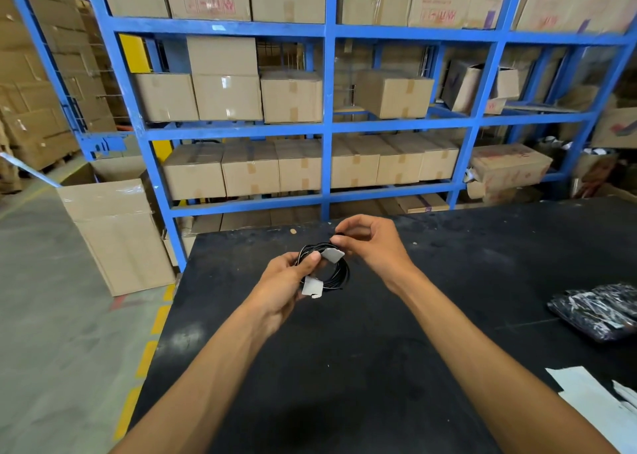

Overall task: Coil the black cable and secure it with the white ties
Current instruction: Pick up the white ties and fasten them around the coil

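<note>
A black cable is wound into a small round coil, held above the black table. My left hand grips the coil's left side, thumb pressed on top. One white tie wraps the coil's lower left part. A second white tie sits at the top of the coil, beside my left thumb. My right hand is at the coil's upper right, fingertips pinched at the cable next to that upper tie.
A bag of black cables lies at the table's right edge. White sheets lie at the near right corner. Blue shelving full of cardboard boxes stands behind the table. An open carton stands on the floor at left.
</note>
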